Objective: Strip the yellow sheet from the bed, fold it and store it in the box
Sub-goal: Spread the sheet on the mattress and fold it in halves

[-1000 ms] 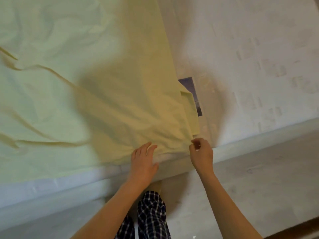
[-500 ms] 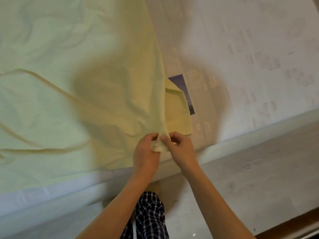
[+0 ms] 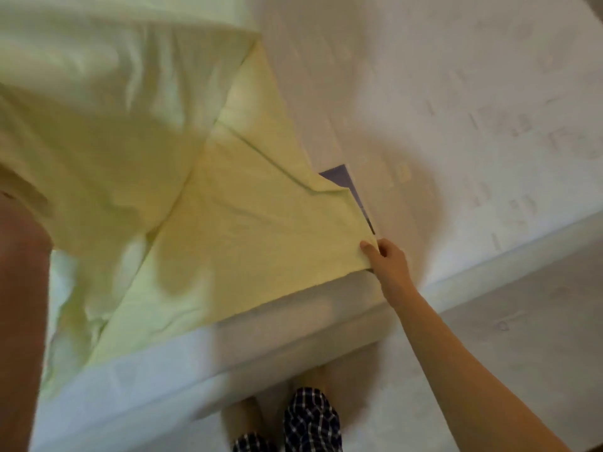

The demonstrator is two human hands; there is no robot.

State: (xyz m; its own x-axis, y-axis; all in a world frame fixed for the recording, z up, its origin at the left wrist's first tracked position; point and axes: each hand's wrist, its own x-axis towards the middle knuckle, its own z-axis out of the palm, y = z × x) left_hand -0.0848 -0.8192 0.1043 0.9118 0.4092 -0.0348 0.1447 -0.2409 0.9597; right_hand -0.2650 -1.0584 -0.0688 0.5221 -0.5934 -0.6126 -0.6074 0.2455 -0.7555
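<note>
The yellow sheet (image 3: 261, 239) lies on the left part of the white mattress (image 3: 456, 93), with one layer folded over another. My right hand (image 3: 388, 262) pinches the sheet's near corner at the mattress edge, thumb on top. A large part of the sheet is raised at the upper left and hangs in folds. My left forearm (image 3: 19, 305) rises along the left border, blurred, and its hand is hidden behind the raised cloth. No box is in view.
The right half of the mattress is bare, with a small purple label (image 3: 342, 177) showing beside the sheet's edge. I stand close against the mattress side (image 3: 261, 347), my checked trousers (image 3: 310, 415) below. Pale floor (image 3: 522, 337) lies to the right.
Both hands were together at the sheet's corner. Now my left arm has swung up and to the left, lifting the sheet, while my right hand holds a corner at the mattress edge.
</note>
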